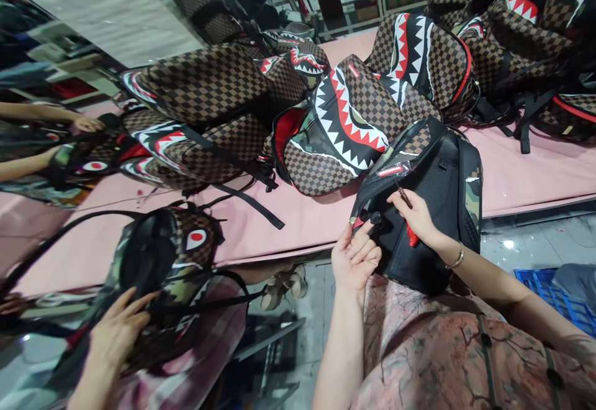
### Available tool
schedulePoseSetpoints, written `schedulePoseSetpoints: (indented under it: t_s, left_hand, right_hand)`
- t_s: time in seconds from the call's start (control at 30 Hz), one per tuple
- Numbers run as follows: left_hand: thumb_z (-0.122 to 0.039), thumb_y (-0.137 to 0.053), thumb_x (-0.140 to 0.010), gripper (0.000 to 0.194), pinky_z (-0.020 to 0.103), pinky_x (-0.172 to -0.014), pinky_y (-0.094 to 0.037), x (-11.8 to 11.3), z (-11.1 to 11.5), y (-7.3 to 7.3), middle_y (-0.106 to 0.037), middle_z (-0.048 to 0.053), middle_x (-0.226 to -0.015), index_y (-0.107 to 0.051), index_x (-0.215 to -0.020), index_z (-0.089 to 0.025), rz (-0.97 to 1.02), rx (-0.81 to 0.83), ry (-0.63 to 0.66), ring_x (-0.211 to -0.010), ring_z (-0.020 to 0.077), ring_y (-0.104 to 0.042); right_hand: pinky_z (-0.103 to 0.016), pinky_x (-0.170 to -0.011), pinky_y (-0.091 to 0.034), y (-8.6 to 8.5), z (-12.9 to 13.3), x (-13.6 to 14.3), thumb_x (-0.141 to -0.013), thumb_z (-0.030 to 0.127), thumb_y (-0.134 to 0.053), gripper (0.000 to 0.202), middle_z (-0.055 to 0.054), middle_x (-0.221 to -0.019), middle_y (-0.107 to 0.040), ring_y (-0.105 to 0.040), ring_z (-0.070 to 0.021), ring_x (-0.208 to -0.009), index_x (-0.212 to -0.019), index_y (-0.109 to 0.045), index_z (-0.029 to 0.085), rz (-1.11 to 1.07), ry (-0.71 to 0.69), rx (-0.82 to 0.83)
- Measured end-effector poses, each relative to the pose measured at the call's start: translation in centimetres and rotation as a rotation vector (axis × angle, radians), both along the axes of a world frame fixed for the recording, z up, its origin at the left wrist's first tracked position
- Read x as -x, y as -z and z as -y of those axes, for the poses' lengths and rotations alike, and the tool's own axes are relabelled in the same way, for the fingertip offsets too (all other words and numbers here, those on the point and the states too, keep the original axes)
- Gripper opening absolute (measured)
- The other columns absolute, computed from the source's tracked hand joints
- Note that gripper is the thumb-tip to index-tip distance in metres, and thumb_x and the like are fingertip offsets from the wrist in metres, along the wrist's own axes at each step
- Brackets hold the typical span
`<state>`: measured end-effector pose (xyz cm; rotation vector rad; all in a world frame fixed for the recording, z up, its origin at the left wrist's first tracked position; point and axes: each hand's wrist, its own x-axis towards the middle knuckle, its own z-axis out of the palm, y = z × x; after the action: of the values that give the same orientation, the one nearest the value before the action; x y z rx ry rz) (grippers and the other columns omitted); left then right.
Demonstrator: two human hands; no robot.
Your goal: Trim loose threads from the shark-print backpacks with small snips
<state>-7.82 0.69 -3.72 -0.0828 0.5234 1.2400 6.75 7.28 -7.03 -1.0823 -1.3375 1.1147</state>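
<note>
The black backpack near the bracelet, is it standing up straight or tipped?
Tipped: the black backpack slants from the pink table down toward the person's patterned clothes, its black side facing up.

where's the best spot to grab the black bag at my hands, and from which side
Probably grip the bag by its camo side, coming from the right, thumb on the black panel. That long edge is uncovered, while the left hand is at the opposite edge and the right hand over the panel.
</note>
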Motion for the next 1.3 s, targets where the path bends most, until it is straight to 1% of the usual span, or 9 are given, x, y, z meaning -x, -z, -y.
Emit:
schedulePoseSetpoints:
  t_s: [0.1,0.17,0.27,0.33,0.4,0.67,1.03,1.17,1.3]
  left_hand:
    - [-0.031,-0.028,-0.093,0.043,0.018,-0.037,-0.019,0.2,-0.1,0.1,-0.025,-0.011,-0.033,-0.056,-0.097,0.001,0.013,0.012,0.000,-0.027,0.0029,-0.021]
    - [-0.030,-0.029,-0.093,0.042,0.018,-0.037,-0.020,0.3,-0.2,0.1,-0.026,-0.011,-0.033,-0.056,-0.096,0.001,0.023,0.019,-0.001,-0.027,0.0028,-0.022]
    - [-0.030,-0.029,-0.093,0.042,0.018,-0.036,-0.021,0.3,-0.2,0.1,-0.025,-0.011,-0.033,-0.057,-0.095,0.002,0.031,0.023,-0.001,-0.026,0.0026,-0.022]
    - [-0.030,-0.029,-0.093,0.043,0.018,-0.036,-0.021,0.3,-0.2,0.0,-0.025,-0.011,-0.033,-0.057,-0.096,0.003,0.032,0.022,-0.002,-0.026,0.0024,-0.023]
    - [-0.030,-0.028,-0.093,0.045,0.018,-0.036,-0.020,0.3,-0.2,0.0,-0.024,-0.011,-0.033,-0.057,-0.096,0.004,0.029,0.021,-0.002,-0.026,0.0023,-0.022]
    - [-0.030,-0.029,-0.093,0.044,0.018,-0.036,-0.020,0.4,-0.3,-0.1,-0.021,-0.012,-0.033,-0.058,-0.097,0.002,-0.010,0.031,0.016,-0.026,0.0029,-0.017]
    - [-0.030,-0.027,-0.093,0.047,0.018,-0.036,-0.020,0.4,-0.3,-0.1,-0.023,-0.011,-0.032,-0.058,-0.094,0.005,0.008,0.027,0.026,-0.026,0.0022,-0.022]
    - [-0.029,-0.029,-0.093,0.045,0.018,-0.036,-0.020,0.5,-0.3,-0.2,-0.024,-0.011,-0.032,-0.058,-0.094,0.004,0.003,0.028,0.012,-0.026,0.0023,-0.022]
    - [-0.029,-0.031,-0.092,0.043,0.019,-0.036,-0.021,0.6,-0.4,-0.1,-0.025,-0.011,-0.032,-0.058,-0.095,0.004,0.003,0.031,0.003,-0.026,0.0025,-0.022]
  right_hand:
    - [-0.026,-0.064,-0.042,0.9,0.5,-1.8,-0.087,0.032,-0.046,0.023,0.001,-0.076,-0.059,-0.052,-0.0121,-0.064,-0.105,-0.052,0.021,0.215,-0.074,-0.153]
    - [-0.029,-0.069,-0.044,1.3,0.8,-2.6,-0.086,0.029,-0.050,0.021,-0.002,-0.082,-0.061,-0.055,-0.0146,-0.072,-0.104,-0.053,0.021,0.321,-0.094,-0.308]
    - [-0.034,-0.077,-0.044,1.6,0.7,-3.1,-0.083,0.025,-0.057,0.017,-0.005,-0.087,-0.064,-0.057,-0.0177,-0.082,-0.099,-0.058,0.020,0.401,-0.079,-0.568]
    - [-0.034,-0.077,-0.045,1.6,0.3,-3.1,-0.083,0.024,-0.057,0.017,-0.006,-0.089,-0.065,-0.058,-0.0180,-0.084,-0.099,-0.059,0.020,0.420,-0.068,-0.674]
    - [-0.034,-0.076,-0.046,1.4,-0.2,-2.9,-0.083,0.023,-0.057,0.017,-0.007,-0.089,-0.065,-0.059,-0.0177,-0.083,-0.099,-0.059,0.019,0.442,-0.071,-0.729]
    - [-0.031,-0.071,-0.046,1.0,-1.6,-2.9,-0.084,0.025,-0.056,0.016,-0.006,-0.087,-0.066,-0.058,-0.0169,-0.080,-0.098,-0.061,0.018,0.504,-0.115,-0.827]
    - [-0.029,-0.066,-0.042,0.9,-1.6,-3.1,-0.084,0.026,-0.057,0.014,-0.004,-0.084,-0.068,-0.057,-0.0153,-0.073,-0.094,-0.064,0.020,0.599,-0.078,-0.883]
    - [-0.029,-0.067,-0.044,0.7,-1.6,-3.0,-0.085,0.024,-0.055,0.012,-0.004,-0.081,-0.067,-0.058,-0.0151,-0.072,-0.090,-0.064,0.019,0.521,-0.071,-0.854]
    - [-0.031,-0.070,-0.046,0.9,-1.6,-3.3,-0.084,0.023,-0.055,0.013,-0.005,-0.082,-0.066,-0.059,-0.0157,-0.076,-0.094,-0.063,0.018,0.441,-0.064,-0.831]
